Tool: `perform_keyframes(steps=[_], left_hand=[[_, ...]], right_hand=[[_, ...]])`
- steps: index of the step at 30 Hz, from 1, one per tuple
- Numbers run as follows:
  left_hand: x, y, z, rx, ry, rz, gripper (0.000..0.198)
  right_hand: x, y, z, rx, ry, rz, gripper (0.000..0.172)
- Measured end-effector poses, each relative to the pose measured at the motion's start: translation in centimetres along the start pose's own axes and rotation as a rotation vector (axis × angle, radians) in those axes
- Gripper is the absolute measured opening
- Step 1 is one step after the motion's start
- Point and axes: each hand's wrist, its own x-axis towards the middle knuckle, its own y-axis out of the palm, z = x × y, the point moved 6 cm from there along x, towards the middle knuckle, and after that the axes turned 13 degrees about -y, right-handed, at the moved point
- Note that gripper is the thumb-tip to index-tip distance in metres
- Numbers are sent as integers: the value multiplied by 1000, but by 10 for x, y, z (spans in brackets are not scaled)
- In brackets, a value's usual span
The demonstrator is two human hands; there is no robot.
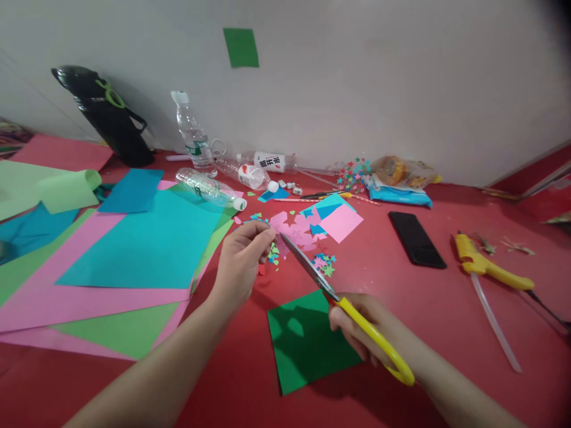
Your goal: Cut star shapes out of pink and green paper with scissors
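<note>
My right hand (357,330) is closed round the yellow handles of a pair of scissors (307,264), whose grey blades point up and left toward my left hand. My left hand (243,255) is pinched shut on a tiny paper piece I cannot make out, right at the blade tips. Below the scissors a dark green paper square (307,345) lies flat on the red table (401,285). Small cut paper stars (324,263) and pink scraps (297,229) lie just beyond the blades.
Large teal (147,244), pink and green sheets cover the left. Plastic bottles (209,187) lie at the back, with a black bag (107,116) by the wall. A black phone (416,239) and a yellow glue gun (491,267) lie at right.
</note>
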Motion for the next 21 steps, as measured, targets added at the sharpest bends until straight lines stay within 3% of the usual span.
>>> perform_keyframes(steps=[11,21], left_hand=[[0,0,1,-6,-42,-5,10],[0,4,1,45,-68,66,14]], right_hand=[[-3,-1,-1,-36,33,1,53],[-1,-1,0,4,9,11,49]])
